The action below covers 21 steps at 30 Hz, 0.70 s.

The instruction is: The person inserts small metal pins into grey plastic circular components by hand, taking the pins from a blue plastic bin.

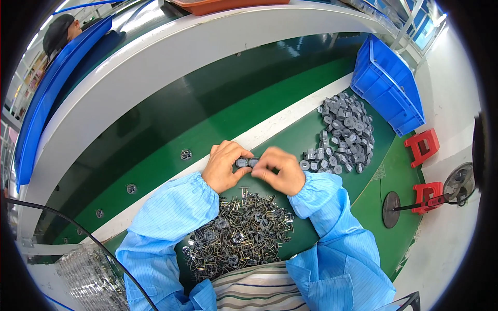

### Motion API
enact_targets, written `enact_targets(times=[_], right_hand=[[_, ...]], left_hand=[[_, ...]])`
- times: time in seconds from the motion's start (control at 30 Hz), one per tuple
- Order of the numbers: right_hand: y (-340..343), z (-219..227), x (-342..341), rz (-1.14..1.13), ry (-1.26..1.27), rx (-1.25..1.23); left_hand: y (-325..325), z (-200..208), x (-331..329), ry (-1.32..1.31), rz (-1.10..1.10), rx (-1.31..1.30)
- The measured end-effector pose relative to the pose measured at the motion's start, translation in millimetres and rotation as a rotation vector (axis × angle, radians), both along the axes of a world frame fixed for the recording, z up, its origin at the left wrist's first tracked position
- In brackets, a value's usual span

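Observation:
My left hand (223, 167) and my right hand (284, 170) meet over the white strip at the green bench's edge. Between left thumb and fingers sits a small grey round plastic housing (242, 163). A second grey housing (253, 161) touches it, pinched by my right fingertips; the right hand is slightly blurred. Close below my hands lies a heap of small metal-pinned parts (244, 233), dark with brassy and silvery prongs. To the right of my right hand spreads a pile of grey round housings (345, 135). Whether anything sits inside the held housings cannot be made out.
Beyond the white strip runs a dark green conveyor belt (223, 114) carrying several small assembled pieces (186, 154). A blue crate (389, 83) stands at far right, near red stools (423, 147) and a fan (459, 184). Clear plastic trays (91, 274) stack at lower left. Another person (62, 33) is at far left.

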State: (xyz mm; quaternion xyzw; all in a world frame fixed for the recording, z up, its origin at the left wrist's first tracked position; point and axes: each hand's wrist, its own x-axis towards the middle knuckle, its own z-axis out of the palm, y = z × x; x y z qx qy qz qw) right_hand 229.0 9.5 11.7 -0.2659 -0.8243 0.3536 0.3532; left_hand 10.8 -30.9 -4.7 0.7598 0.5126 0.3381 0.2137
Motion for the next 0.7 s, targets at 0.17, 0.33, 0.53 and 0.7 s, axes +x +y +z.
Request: enact_targets(times=[0.17,0.33,0.53,0.7], right_hand=[[-10.4,-6.5,-4.6,0.2,-0.17,0.088],[-12.5,-1.8,-2.6,0.205,-0.13,-0.019],[7.8,-1.8,16.5,-0.363,-0.377,0.107],[7.2,19.5,19.2,-0.309,-0.567,-0.054]], left_hand=[[2.0,-0.9,1.8,0.035,-0.018,0.125],[2.4,-7.4,-2.1,0.051,-0.042,0.08],[-1.2,4.3,7.6,0.031,0.08,0.118],[-3.5,1.9,-0.2,0.098,0.029,0.063]])
